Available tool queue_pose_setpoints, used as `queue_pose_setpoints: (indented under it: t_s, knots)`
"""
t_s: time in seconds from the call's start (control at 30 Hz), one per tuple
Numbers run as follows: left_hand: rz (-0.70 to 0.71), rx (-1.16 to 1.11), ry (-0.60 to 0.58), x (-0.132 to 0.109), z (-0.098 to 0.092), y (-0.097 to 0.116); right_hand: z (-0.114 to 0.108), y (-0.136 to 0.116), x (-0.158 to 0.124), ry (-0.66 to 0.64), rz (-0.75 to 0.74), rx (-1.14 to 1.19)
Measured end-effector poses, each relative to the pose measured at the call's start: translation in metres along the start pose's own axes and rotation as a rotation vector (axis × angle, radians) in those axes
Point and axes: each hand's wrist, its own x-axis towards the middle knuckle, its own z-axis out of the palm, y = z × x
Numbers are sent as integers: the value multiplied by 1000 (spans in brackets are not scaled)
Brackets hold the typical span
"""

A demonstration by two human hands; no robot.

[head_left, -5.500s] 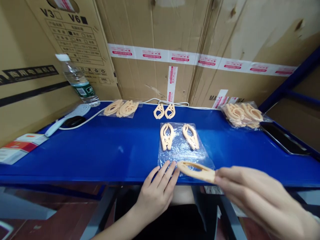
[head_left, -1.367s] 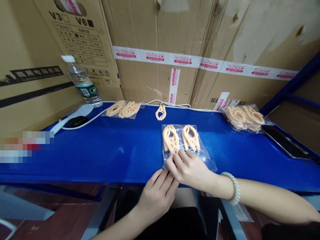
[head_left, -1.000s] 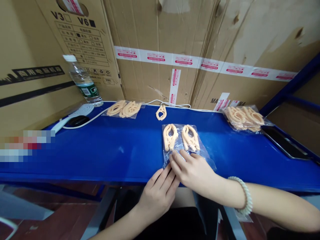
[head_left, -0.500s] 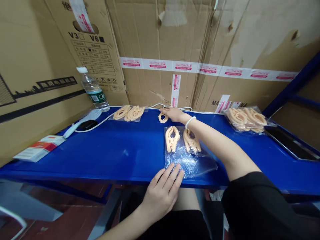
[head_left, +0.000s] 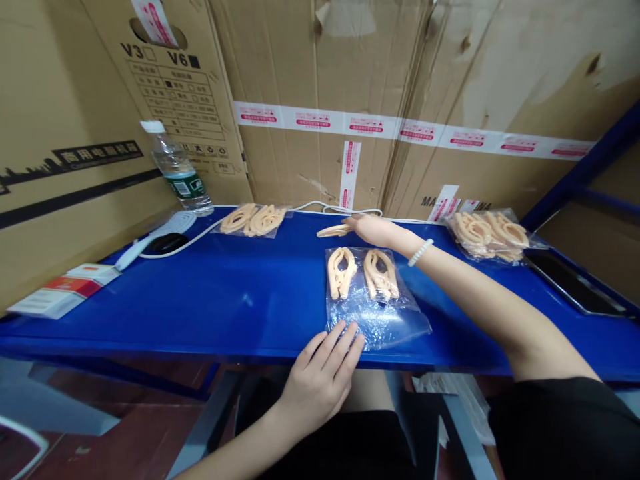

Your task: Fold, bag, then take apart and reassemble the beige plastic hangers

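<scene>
At the back of the blue table, my right hand [head_left: 373, 229] is closed on one end of a beige folding hanger [head_left: 334, 231], seen nearly edge-on. My left hand [head_left: 327, 363] lies with fingers stretched out on the near end of a clear plastic bag [head_left: 377, 327]. Inside that bag, or on top of it, lie two folded beige hangers, one at left [head_left: 341, 273] and one at right [head_left: 381, 275]; I cannot tell which. The fingertips of my right hand are partly hidden behind the hanger and hand.
Bagged hangers lie at the back left [head_left: 255, 220] and in a pile at the right [head_left: 490, 235]. Beside them rests a dark phone or tablet [head_left: 577, 283]. On the left are a water bottle [head_left: 183, 177], a hairbrush [head_left: 173, 227] and a small box [head_left: 65, 290]. Cardboard [head_left: 300, 60] walls the back.
My right hand has taken hold of the hanger at the back, tilted it edge-on and shifted slightly right. My left hand stays on the bag. The view has shifted a little.
</scene>
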Motion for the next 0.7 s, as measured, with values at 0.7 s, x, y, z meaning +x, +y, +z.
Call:
queue_pose_setpoints:
  t_s: [0.7]
  knots:
    - [-28, -43, 2, -1, 0, 4, -3, -150, -206, 601, -264, -58]
